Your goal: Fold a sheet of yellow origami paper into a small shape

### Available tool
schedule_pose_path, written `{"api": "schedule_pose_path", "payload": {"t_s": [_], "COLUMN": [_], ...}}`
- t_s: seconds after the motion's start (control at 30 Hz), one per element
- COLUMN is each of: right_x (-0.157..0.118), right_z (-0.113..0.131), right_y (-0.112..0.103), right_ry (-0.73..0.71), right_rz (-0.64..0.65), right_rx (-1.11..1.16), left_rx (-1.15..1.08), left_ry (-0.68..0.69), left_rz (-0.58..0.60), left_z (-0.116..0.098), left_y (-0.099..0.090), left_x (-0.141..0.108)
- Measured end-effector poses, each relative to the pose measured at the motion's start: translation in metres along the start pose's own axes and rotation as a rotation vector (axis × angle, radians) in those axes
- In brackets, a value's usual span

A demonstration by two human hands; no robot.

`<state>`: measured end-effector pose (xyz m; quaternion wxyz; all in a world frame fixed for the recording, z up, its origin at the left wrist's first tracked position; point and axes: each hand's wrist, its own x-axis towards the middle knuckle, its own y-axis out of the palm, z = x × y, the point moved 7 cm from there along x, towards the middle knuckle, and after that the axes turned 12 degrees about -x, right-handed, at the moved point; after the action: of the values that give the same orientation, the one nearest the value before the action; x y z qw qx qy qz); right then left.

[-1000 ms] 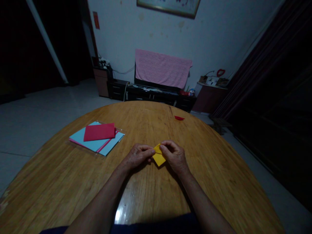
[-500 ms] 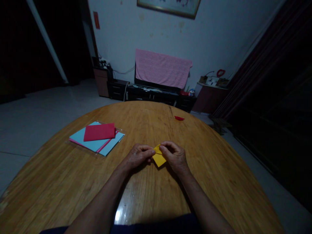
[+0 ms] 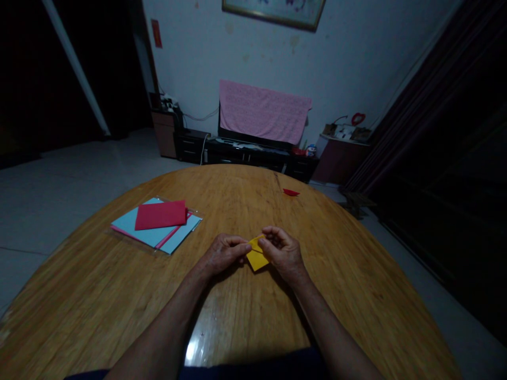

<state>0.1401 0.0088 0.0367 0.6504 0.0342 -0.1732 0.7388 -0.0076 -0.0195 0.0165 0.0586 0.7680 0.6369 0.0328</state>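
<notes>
A small piece of folded yellow paper [image 3: 256, 259] is held between my two hands just above the wooden table [image 3: 237, 206]. One corner of it points down toward me, and a fold line crosses its upper part. My left hand [image 3: 226, 253] pinches the left edge, thumb on top. On the right side, my right hand [image 3: 283, 252] has its thumb pressed on the upper flap, with the fingers curled behind. The fingertips under the paper are hidden.
To the left lies a pack of light blue and pink paper [image 3: 178, 241] in a clear sleeve, with a folded red sheet [image 3: 161, 215] on top. A small red folded paper piece [image 3: 291, 192] sits near the far right edge. Beyond stands a screen under a pink cloth [image 3: 263, 111].
The yellow paper has shifted and turned slightly to the left. My right thumb has slid a little along its upper flap, and the right fingers have lifted slightly.
</notes>
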Motion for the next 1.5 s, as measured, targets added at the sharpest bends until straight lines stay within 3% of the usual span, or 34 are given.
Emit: {"api": "schedule_pose_path", "payload": {"t_s": [0.3, 0.53, 0.7, 0.9, 1.33, 1.5], "right_x": [-0.001, 0.0, 0.0, -0.002, -0.003, -0.003], "right_z": [-0.004, -0.001, 0.002, 0.008, 0.003, -0.004], "right_y": [0.001, -0.003, -0.003, 0.0, 0.005, 0.006], "right_ry": [0.112, 0.065, 0.04, 0.053, 0.068, 0.173], "right_rz": [0.051, 0.026, 0.012, 0.035, 0.078, 0.092], "right_rx": [0.041, -0.012, -0.037, -0.047, -0.06, 0.041], "left_rx": [0.033, 0.047, 0.042, -0.108, -0.103, -0.137], "left_ry": [-0.004, -0.001, 0.103, -0.02, 0.014, 0.065], "left_rz": [0.007, 0.001, -0.036, -0.074, -0.1, -0.164], "left_z": [0.002, -0.005, -0.019, -0.008, -0.003, -0.011], "left_y": [0.001, 0.002, 0.004, 0.009, 0.007, 0.003], "left_x": [0.0, -0.002, -0.003, -0.002, 0.001, 0.0]}}
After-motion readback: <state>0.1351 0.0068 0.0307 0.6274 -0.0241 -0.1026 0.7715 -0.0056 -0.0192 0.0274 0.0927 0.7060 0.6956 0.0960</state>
